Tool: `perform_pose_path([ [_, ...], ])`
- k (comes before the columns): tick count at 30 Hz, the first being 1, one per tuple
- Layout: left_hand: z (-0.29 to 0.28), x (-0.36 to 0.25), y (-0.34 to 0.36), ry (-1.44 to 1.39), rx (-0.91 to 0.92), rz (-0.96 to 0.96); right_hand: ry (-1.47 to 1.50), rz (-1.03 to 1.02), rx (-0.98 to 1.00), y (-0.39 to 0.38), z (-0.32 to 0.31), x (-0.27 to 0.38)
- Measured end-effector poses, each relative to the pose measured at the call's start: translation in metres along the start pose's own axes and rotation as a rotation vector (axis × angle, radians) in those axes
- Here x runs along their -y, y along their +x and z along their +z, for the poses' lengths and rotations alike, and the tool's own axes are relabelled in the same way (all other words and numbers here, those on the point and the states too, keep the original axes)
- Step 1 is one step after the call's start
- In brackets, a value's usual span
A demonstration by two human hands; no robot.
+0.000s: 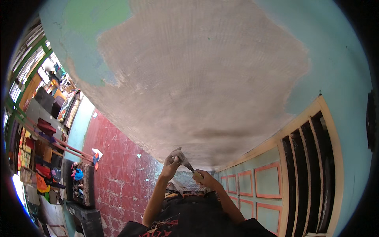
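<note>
My right hand (205,179) is closed round the pale handle of a putty knife (188,164), whose grey metal blade points up and to the left. Fingers curled, my left hand (169,167) is at the wide end of that blade and seems to grip it; its fingertips look grey and dusty. In front of me rises a wall with a large patch of grey-beige filler (197,79). Around the patch shows turquoise paint (331,51), with a light green area (94,17) at upper left. Both hands are apart from most of the patch, close to its lower part.
To the right is a turquoise door with orange-edged panels (268,179) and a cream-framed slatted opening (310,170). Red floor tiles (118,166) with pale spatters lie at left. Beyond them stand a dark bench (85,217), piled clothes (43,173) and furniture.
</note>
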State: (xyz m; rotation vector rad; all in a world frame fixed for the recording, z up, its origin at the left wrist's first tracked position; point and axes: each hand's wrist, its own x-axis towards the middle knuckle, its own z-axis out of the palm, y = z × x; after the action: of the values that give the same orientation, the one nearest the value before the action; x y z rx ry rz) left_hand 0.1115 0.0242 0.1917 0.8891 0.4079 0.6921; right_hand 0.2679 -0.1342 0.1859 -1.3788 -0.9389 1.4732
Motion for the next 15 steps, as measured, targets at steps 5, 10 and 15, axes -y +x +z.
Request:
perform_pose_path([
  [5, 0.038, -0.026, 0.004, -0.007, 0.028, -0.055, 0.079, -0.021, -0.02, -0.016, 0.015, 0.022],
  [10, 0.052, -0.045, 0.007, 0.264, 0.197, 0.036, 0.328, -0.142, -0.012, -0.035, 0.019, 0.048],
  [15, 0.094, -0.082, -0.001, 0.334, 0.417, 0.139, 0.365, -0.485, -0.115, -0.058, 0.021, 0.091],
])
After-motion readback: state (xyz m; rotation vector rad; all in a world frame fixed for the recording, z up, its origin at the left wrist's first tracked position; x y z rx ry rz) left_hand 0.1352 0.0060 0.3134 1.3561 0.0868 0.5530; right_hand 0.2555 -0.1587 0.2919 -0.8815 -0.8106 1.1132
